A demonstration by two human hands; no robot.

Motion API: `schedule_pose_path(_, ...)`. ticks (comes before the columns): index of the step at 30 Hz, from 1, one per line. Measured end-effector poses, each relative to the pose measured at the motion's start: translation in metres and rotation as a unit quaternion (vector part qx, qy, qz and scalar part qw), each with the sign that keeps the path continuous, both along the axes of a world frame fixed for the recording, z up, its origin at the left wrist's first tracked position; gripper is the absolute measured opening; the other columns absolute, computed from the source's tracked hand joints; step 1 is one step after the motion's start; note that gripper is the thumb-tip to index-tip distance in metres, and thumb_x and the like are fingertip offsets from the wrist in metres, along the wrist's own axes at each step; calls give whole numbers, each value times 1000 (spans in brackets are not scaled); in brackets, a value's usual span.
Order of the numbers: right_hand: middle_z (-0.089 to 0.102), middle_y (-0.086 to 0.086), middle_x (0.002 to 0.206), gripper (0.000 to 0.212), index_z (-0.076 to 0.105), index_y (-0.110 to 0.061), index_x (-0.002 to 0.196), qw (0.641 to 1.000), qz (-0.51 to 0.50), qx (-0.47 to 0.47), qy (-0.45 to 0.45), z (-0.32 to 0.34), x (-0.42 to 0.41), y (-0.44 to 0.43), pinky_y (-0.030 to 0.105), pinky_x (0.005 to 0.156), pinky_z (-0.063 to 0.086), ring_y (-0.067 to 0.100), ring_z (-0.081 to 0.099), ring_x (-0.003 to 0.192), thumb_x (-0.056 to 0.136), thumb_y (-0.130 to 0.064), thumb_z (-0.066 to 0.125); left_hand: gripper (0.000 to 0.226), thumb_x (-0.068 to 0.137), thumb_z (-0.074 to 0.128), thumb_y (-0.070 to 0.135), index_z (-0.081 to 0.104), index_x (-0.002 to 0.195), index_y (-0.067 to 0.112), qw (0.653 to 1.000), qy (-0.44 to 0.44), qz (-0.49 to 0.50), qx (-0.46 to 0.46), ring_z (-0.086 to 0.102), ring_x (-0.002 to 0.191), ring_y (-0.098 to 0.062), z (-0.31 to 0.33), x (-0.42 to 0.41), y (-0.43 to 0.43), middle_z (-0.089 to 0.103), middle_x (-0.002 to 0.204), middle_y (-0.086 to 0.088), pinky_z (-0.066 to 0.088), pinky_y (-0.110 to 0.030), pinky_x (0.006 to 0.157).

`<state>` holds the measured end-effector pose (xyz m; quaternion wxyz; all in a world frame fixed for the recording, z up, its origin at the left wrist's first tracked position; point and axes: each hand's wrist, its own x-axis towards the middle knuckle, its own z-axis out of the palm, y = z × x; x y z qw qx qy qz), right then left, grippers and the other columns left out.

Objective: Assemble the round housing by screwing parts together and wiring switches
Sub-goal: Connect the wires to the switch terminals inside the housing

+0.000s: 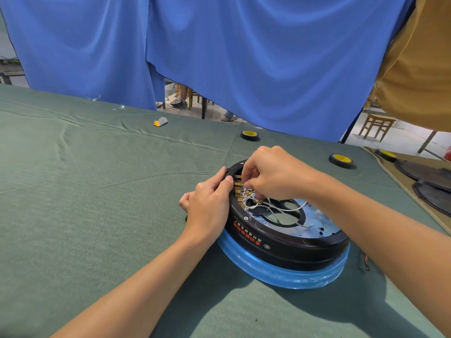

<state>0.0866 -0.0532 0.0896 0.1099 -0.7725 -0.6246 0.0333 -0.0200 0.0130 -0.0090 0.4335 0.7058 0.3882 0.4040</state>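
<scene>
Head view: a table covered in wrinkled green cloth (97,191), with both bare forearms reaching in from the near edge.
Housing: the round black plastic housing (288,250) lies flat, right of centre on the cloth, open side up, with red and white print on its near-left wall.
Base: a ring wrapped in blue film (280,274) sits under the housing and shows all along its near side.
Inside: a shiny silver metal plate (322,223) with a large oval opening; thin white wires (283,211) loop across it.
Terminals: a cluster of brass spade terminals (240,191) stands at the housing's far-left rim, between the 2 hands.
Left hand (210,203): fingers curled over the outside of the housing's far-left rim, gripping it, fingertips right beside the terminals.
Right hand (273,174): hangs above the far-left part of the opening, fingers bent tightly down, their tips pinching at the terminals; which 1 it holds I cannot tell.
Tape: 3 black tape rolls with yellow cores, 1 far of the housing (249,135), 2 to the far right (341,160) (386,155).
Small item: a yellow and white scrap (161,121) lies far out on the cloth, well apart from the housing.
Right edge: 2 dark round discs (429,176) overlap on a tan mat.
Background: a blue fabric curtain (244,57) hangs behind the table; a wooden stool (377,125) shows past its right edge.
</scene>
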Motion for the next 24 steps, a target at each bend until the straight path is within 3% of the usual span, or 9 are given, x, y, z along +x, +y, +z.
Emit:
schedule_pose_path(3, 65, -7, 57, 15, 74, -12, 81, 1000, -9, 3, 5, -1, 1, -1, 31, 68, 58, 4, 64, 64, 85, -4, 62, 36, 102, 45, 37, 54, 137, 38, 1000, 27, -6, 3, 34, 107, 0, 3, 0, -2, 61, 133, 11, 9, -15, 78)
schedule_pose_path(5, 64, -8, 57, 15, 73, -13, 82, 1000, -15, 5, 10, -2, 0, 0, 30, 66, 58, 5, 64, 65, 85, -4, 62, 37, 102, 43, 38, 53, 137, 40, 999, 45, -10, -3, 36, 115, -1, 5, -1, -2, 56, 141, 10, 7, -17, 91)
schedule_pose_path(8, 64, -8, 65, 16, 73, -13, 82, 1000, -15, 2, 15, -1, -1, 0, 31, 69, 59, 5, 63, 67, 85, -3, 61, 37, 102, 42, 40, 52, 137, 43, 998, 56, -12, -21, 31, 118, 1, 6, -2, -1, 49, 148, 11, 3, -30, 112)
schedule_pose_path(10, 66, -5, 71, 16, 73, -13, 83, 1000, -16, -3, 18, 0, -3, 1, 34, 73, 59, 6, 63, 68, 85, -2, 61, 37, 102, 42, 41, 51, 137, 44, 998, 59, -15, -25, 28, 114, 3, 7, -3, -1, 46, 150, 13, 3, -35, 115)
schedule_pose_path(15, 68, -1, 76, 17, 73, -13, 85, 999, -31, -3, 33, 1, -6, 2, 35, 75, 59, 9, 64, 70, 85, -1, 60, 37, 102, 42, 38, 52, 138, 41, 998, 60, -8, -19, 31, 138, -6, 11, -5, -5, 40, 154, 12, 2, -35, 115)
schedule_pose_path(20, 64, 1, 71, 14, 72, -10, 87, 998, -53, 14, 45, -4, -9, 2, 34, 71, 58, 17, 65, 74, 84, -3, 61, 37, 102, 41, 37, 52, 138, 40, 998, 59, -9, -17, 30, 139, -7, 11, -6, -7, 40, 154, 11, 1, -36, 116)
schedule_pose_path(24, 64, -5, 69, 17, 74, -12, 85, 999, -30, 11, 37, -2, -8, 2, 29, 69, 57, 10, 63, 71, 84, -2, 61, 37, 102, 42, 37, 52, 138, 40, 998, 54, -7, -18, 30, 139, -6, 11, -5, -7, 40, 154, 12, 1, -36, 116)
